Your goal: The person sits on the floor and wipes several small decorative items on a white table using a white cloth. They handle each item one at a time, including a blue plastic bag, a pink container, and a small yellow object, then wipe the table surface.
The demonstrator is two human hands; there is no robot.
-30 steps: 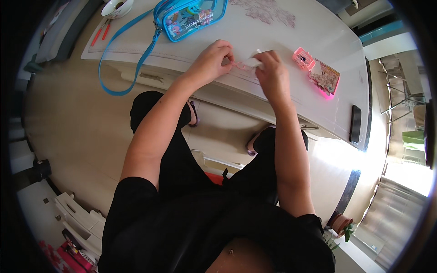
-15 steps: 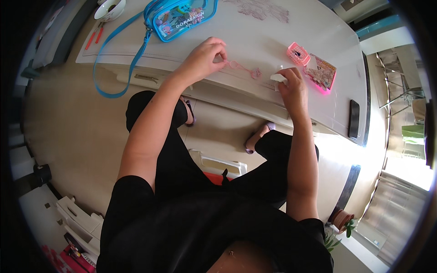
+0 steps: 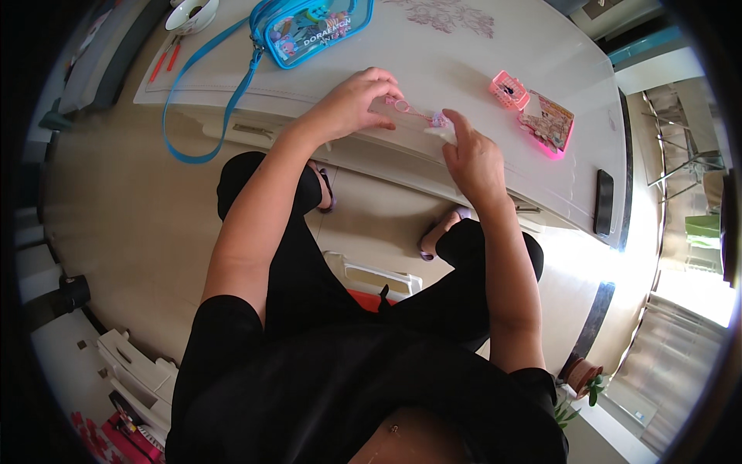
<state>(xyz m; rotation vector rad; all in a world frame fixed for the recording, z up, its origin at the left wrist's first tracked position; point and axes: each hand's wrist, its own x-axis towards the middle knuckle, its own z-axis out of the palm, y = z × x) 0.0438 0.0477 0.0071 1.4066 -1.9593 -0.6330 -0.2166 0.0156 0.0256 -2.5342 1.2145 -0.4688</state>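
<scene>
A small pink ornament (image 3: pixel 417 116), with a ring at one end and a rounded pale-purple piece at the other, lies on the white table. My left hand (image 3: pixel 359 100) is beside the ring, thumb and fingers apart, fingertips very close to it; I cannot tell whether they touch. With a white folded scrap (image 3: pixel 440 134), perhaps tissue, under its fingers, my right hand (image 3: pixel 475 158) reaches the ornament's rounded end. Its index fingertip covers part of that end.
A blue clear-fronted bag (image 3: pixel 313 31) with a strap, red-handled tool (image 3: pixel 175 58) and bowl (image 3: pixel 192 15) occupy the far left. Rightward are a pink basket (image 3: pixel 508 91), a pink-edged box (image 3: pixel 547 124) and a black phone (image 3: pixel 604 201). The table edge (image 3: pixel 363 143) runs below my hands.
My right hand has moved left with the white scrap, from beside the pink basket to the ornament's rounded end. My left hand's pinch at the ring has opened, thumb and fingers spreading apart.
</scene>
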